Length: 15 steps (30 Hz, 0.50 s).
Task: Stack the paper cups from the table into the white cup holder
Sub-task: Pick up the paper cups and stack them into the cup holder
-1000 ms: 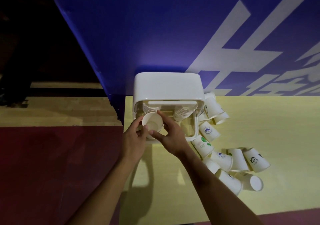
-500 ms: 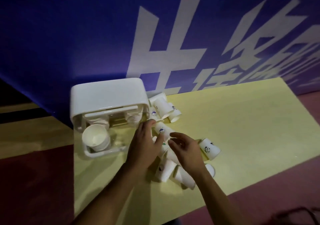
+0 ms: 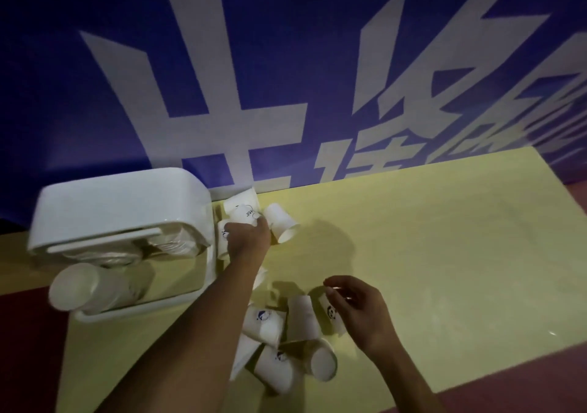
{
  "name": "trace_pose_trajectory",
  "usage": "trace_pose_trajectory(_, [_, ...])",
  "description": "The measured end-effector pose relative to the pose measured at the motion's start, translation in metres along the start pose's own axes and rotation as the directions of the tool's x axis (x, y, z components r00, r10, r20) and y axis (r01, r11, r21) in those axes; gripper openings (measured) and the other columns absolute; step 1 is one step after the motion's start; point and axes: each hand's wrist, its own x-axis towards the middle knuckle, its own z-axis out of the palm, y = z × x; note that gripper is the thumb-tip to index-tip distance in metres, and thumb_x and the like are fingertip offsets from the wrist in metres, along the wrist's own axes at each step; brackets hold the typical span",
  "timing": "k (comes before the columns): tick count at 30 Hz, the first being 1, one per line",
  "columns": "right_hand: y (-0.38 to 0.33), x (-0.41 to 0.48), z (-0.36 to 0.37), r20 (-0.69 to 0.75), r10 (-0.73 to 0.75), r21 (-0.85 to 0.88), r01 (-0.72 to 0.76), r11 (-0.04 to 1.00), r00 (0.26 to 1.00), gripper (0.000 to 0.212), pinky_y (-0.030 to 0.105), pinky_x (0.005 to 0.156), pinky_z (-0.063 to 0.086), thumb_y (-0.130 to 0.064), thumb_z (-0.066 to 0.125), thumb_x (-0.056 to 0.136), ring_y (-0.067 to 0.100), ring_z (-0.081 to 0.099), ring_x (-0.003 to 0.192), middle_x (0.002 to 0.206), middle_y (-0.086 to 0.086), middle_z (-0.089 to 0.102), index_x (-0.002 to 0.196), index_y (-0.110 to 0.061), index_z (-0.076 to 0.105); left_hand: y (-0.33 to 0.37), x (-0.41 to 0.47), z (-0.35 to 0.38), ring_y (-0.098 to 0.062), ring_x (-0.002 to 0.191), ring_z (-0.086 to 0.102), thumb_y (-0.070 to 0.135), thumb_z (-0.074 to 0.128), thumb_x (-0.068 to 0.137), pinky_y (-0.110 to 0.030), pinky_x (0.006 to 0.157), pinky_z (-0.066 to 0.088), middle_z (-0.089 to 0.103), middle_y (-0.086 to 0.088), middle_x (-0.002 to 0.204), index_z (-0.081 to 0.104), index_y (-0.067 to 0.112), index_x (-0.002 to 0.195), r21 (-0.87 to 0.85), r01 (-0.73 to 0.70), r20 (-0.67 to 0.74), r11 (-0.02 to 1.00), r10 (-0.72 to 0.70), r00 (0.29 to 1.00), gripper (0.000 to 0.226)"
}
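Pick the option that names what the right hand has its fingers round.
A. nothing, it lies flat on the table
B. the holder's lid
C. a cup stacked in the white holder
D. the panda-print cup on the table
D: the right hand curls its fingers round the panda-print cup on the yellow table, apart from the white holder; the left hand grips a lettered cup beside that holder.

Panda cup (image 3: 332, 312) half behind the right grip (image 3: 359, 311); blurred stack (image 3: 173, 244) inside the white cup holder (image 3: 111, 209).
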Motion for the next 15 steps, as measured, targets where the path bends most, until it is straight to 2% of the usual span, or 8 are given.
trace_pose_trajectory(5, [0.006,0.042,-0.011,0.086,0.016,-0.040,-0.012,0.999,0.996,0.007,0.027,0.068,0.058,-0.022,0.073,0.094,0.004,0.072,0.082,0.096,-0.015,0.077,0.098,-0.026,0.077,0.001,0.008,0.006,-0.040,0.126,0.056,0.050,0.071,0.089,-0.042,0.097,0.047,0.053,-0.019,0.144,0.034,0.003,0.148,-0.071,0.072,-0.035,0.995,-0.075,0.997,0.083])
trace_pose_trajectory(8, [0.002,0.078,-0.008,0.100,-0.003,-0.106,0.014,0.994,0.995,0.016,0.028,0.073,0.057,-0.027,0.073,0.093,0.004,0.071,0.083,0.105,-0.014,0.074,0.108,-0.024,0.074,0.005,0.011,0.010,-0.040,0.127,0.056,0.048,0.074,0.087,-0.044,0.100,0.049,0.051,-0.019,0.147,0.029,0.006,0.152,-0.010,0.046,-0.001,0.999,-0.046,0.999,0.089])
trace_pose_trajectory(10, [-0.002,0.107,-0.005,0.052,-0.028,-0.148,0.035,0.988,0.998,0.030,0.029,0.081,0.055,-0.030,0.075,0.091,0.010,0.070,0.085,0.116,-0.008,0.071,0.118,-0.020,0.070,0.009,0.015,0.017,-0.040,0.127,0.056,0.048,0.075,0.086,-0.045,0.102,0.050,0.051,-0.017,0.149,0.025,0.011,0.154,0.093,-0.016,0.019,0.996,0.014,1.000,0.091])
trace_pose_trajectory(12, [-0.008,0.134,-0.002,0.020,-0.025,-0.191,0.028,0.981,0.999,0.050,0.035,0.088,0.055,-0.034,0.078,0.088,0.018,0.069,0.088,0.125,0.000,0.065,0.131,-0.015,0.062,0.012,0.016,0.022,-0.040,0.124,0.058,0.049,0.077,0.083,-0.046,0.099,0.052,0.056,-0.016,0.143,0.028,0.015,0.150,0.172,-0.073,0.030,0.982,0.069,0.997,0.090])
trace_pose_trajectory(15, [-0.013,0.172,0.002,0.038,-0.016,-0.261,0.026,0.965,0.999,0.079,0.044,0.099,0.051,-0.036,0.084,0.081,0.029,0.061,0.113,0.137,0.011,0.053,0.146,-0.013,0.046,0.012,0.018,0.033,-0.038,0.120,0.059,0.050,0.082,0.076,-0.043,0.094,0.053,0.060,-0.013,0.135,0.033,0.015,0.143,0.271,-0.132,0.059,0.953,0.121,0.991,0.090])
